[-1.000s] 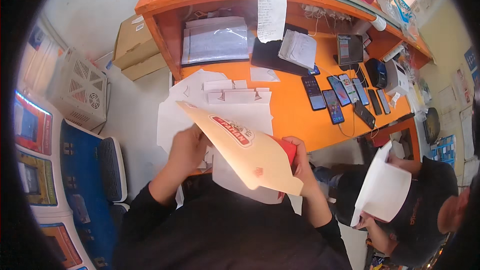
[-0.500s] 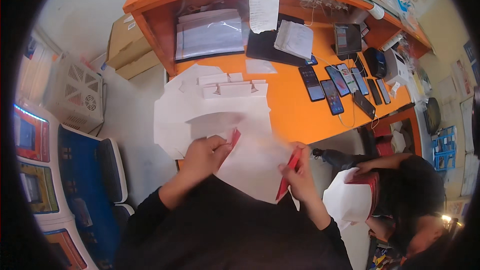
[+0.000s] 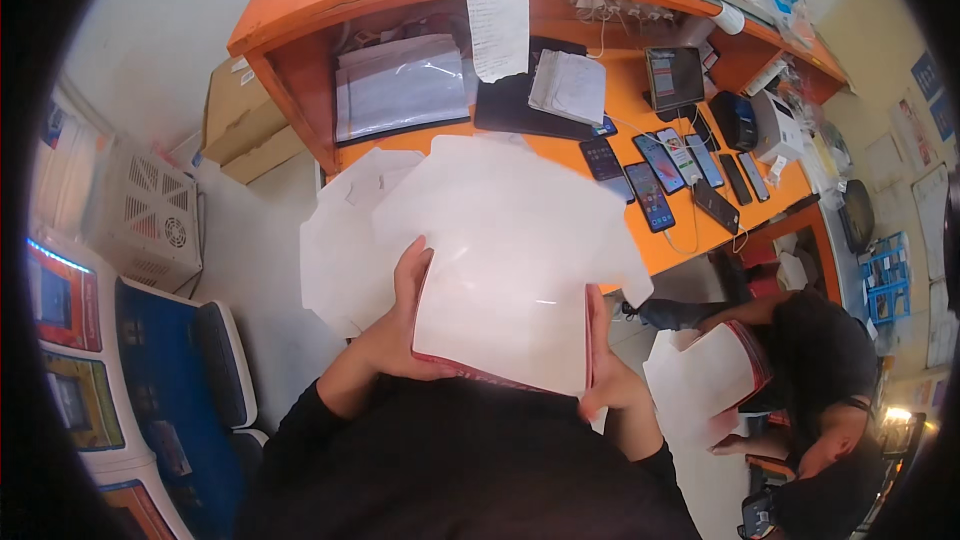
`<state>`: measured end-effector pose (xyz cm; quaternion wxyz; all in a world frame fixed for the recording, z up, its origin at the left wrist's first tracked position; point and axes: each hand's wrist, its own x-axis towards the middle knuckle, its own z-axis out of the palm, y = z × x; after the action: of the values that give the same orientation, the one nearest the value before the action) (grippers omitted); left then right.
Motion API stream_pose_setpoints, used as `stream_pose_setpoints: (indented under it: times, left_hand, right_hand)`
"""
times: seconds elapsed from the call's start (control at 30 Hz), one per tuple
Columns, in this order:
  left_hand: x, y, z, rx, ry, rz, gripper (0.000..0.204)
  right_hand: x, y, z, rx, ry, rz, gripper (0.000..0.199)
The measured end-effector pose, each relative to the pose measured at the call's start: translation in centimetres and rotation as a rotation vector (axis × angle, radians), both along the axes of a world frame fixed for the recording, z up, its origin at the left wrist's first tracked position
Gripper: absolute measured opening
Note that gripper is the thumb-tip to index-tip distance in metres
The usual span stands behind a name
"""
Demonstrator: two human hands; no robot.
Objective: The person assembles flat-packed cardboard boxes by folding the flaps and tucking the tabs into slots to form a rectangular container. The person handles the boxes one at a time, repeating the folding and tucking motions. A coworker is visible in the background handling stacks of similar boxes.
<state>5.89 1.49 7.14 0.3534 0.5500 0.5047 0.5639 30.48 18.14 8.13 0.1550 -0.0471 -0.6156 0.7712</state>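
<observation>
A partly folded cardboard box [image 3: 505, 325], white inside and red outside, is held in front of my body. Its near part has raised side walls with red edges, and its wide white flap spreads away over the desk. My left hand [image 3: 395, 330] grips the left wall, thumb up along the edge and fingers around the near corner. On the right wall my right hand [image 3: 610, 365] is closed, partly hidden behind that wall. Beneath and to the left, flat white cardboard blanks [image 3: 335, 230] lie on the orange desk [image 3: 680, 245].
Several phones [image 3: 655, 195] with charging cables lie at the desk's right. Behind are a notepad [image 3: 568, 87], a plastic-wrapped stack [image 3: 400, 90] and a hanging paper list [image 3: 497, 20]. At right another person [image 3: 820, 360] handles similar cardboard. Blue-backed seating [image 3: 165, 370] stands left.
Both hands have turned up the box's sides, and its far flap now covers the small folded pieces seen before. The other person's arm has moved lower along their cardboard.
</observation>
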Motion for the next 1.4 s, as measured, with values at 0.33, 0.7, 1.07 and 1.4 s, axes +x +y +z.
stream_pose_setpoints:
  times: [0.33, 0.7, 1.07, 1.4]
  left_hand:
    - [1.1, 0.7, 0.0, -0.111, -0.092, 0.028, 0.135]
    - [2.5, -2.4, -4.1, -0.227, -0.054, -0.038, 0.137]
    - [-0.3, 1.0, -4.4, -0.355, 0.288, 0.061, 0.129]
    - [-2.3, -0.2, -8.4, -0.654, 0.777, -0.061, 0.045]
  right_hand:
    - [-0.7, -1.0, 1.2, 0.142, -0.203, -0.172, 0.144]
    - [2.2, -3.4, -2.4, 0.108, -0.296, -0.186, 0.123]
    - [1.1, 4.2, -7.1, 0.167, -0.13, -0.79, 0.119]
    - [-2.4, 12.7, -14.2, 0.448, -0.548, -0.988, 0.115]
